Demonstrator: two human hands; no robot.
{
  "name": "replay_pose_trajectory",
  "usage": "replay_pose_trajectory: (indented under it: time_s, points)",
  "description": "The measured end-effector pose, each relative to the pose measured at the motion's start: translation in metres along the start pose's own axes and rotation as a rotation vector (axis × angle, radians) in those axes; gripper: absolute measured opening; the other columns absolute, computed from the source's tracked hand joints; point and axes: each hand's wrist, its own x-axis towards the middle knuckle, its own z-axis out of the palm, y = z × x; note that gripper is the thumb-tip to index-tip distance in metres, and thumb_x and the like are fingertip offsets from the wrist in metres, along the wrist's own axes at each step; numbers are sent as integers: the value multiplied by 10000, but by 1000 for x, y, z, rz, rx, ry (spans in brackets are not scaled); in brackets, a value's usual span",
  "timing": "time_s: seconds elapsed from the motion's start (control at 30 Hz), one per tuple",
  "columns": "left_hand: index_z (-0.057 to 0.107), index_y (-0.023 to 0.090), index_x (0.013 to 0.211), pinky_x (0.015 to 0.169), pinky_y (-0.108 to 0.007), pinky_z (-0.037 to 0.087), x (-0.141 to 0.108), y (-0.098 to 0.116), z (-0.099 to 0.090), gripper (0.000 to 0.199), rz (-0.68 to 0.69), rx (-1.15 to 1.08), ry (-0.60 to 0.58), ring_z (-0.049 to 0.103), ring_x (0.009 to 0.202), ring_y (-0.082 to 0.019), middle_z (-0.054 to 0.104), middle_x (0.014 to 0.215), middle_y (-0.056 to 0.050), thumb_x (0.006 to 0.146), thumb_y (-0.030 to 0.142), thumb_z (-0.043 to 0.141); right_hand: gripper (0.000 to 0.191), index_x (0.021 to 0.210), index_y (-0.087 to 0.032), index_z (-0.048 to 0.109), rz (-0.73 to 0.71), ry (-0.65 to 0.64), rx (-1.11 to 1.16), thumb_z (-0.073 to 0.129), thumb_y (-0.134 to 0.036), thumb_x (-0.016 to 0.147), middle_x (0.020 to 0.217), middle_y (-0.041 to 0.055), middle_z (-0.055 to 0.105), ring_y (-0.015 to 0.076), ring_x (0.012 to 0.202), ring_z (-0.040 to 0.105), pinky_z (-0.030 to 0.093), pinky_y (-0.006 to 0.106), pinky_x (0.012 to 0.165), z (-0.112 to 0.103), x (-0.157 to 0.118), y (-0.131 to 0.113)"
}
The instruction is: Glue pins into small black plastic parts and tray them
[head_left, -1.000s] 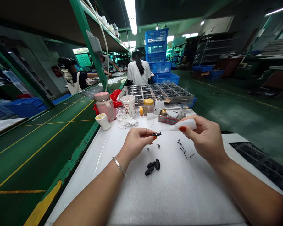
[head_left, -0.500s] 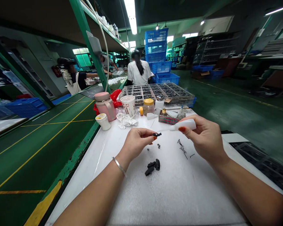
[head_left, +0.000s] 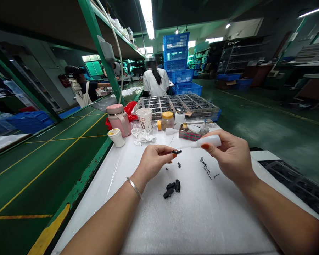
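Pinched between the fingertips of my left hand (head_left: 154, 160) is a small black part (head_left: 177, 152). My right hand (head_left: 232, 156) grips a white squeeze bottle (head_left: 211, 141), whose thin clear nozzle points left, its tip at or just above the black part; whether they touch is too small to tell. Below my hands, several black pieces (head_left: 168, 193) lie grouped on the white tabletop (head_left: 196, 219). Tiny dark rings (head_left: 179, 165) rest between them and my left hand. Thin black pins (head_left: 206, 168) are scattered beneath the bottle.
Along the table's back stand a pink mug (head_left: 118, 120), a paper cup (head_left: 144, 118), a yellow-lidded jar (head_left: 167, 121) and a small patterned box (head_left: 188, 134). Behind them is a divided tray (head_left: 215, 109). A green conveyor (head_left: 77, 141) runs at left. People sit farther back.
Both my hands, the bottle and the black part look unmoved. In the background, a person beyond the green post has shifted their arms.
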Motion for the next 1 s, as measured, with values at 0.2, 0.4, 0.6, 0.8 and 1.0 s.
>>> replay_pose_trajectory:
  time_s: [0.2, 0.4, 0.6, 0.8, 1.0]
  points:
    - [743, 102, 893, 649, -207, 516, -1, 0, 0, 229, -1, -8, -8, 598, 740, -138, 704, 825, -87, 706, 230, 712, 264, 833, -189, 685, -4, -7, 20, 716, -444, 772, 715, 15, 608, 130, 594, 506, 381, 253, 514, 0, 0, -1]
    - [745, 112, 895, 656, -220, 515, -1, 1, 1, 232, 1, -7, -4, 601, 750, -145, 702, 831, -86, 706, 245, 716, 264, 847, -192, 684, -5, -16, 12, 713, -444, 778, 750, 30, 626, 146, 624, 519, 394, 268, 539, -1, 0, -1]
    - [746, 111, 880, 656, -221, 516, -1, 1, 0, 218, 0, -5, -4, 599, 746, -144, 699, 820, -84, 706, 238, 715, 251, 836, -194, 684, -20, -14, 17, 717, -436, 776, 760, 28, 633, 148, 639, 529, 409, 270, 550, -1, -1, -1]
    - [744, 111, 899, 660, -221, 519, 0, 0, 0, 223, -3, -11, -5, 607, 756, -146, 704, 844, -89, 711, 226, 706, 241, 833, -191, 683, -6, -3, 38, 721, -423, 779, 754, 24, 619, 137, 624, 516, 397, 267, 539, -1, -1, -2]
    - [735, 112, 903, 684, -229, 526, -1, 1, 0, 226, -15, -81, -37, 625, 799, -161, 700, 847, -89, 706, 218, 705, 267, 886, -196, 619, 203, 49, 460, 745, -390, 755, 788, 17, 590, 132, 648, 546, 440, 245, 534, 1, 7, 2]
